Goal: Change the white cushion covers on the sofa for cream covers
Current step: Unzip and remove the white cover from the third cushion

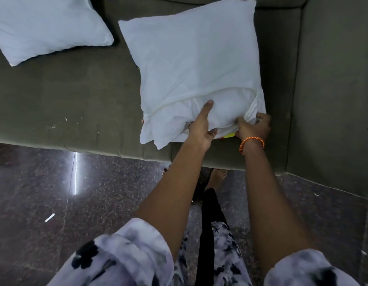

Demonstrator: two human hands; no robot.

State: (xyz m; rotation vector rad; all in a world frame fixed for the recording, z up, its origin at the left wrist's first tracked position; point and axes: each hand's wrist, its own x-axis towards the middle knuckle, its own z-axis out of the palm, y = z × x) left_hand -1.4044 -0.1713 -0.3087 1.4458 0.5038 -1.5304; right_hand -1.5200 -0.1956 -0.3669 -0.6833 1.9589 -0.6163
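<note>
Cushion point(191, 65) on sofa point(61, 96), near edge bunched in both hands' point(200, 124) point(253, 126) grip.

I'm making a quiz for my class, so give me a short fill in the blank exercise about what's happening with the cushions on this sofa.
1. Both hands work at the near edge of the cushion lying close to the sofa's ____ armrest.
2. The orange thread band sits on the ____ wrist.
3. The number of white cushions on the sofa seat is ____.
4. The left hand stretches its ____ finger over the bunched fabric.

Missing words: right; right; two; index
</note>
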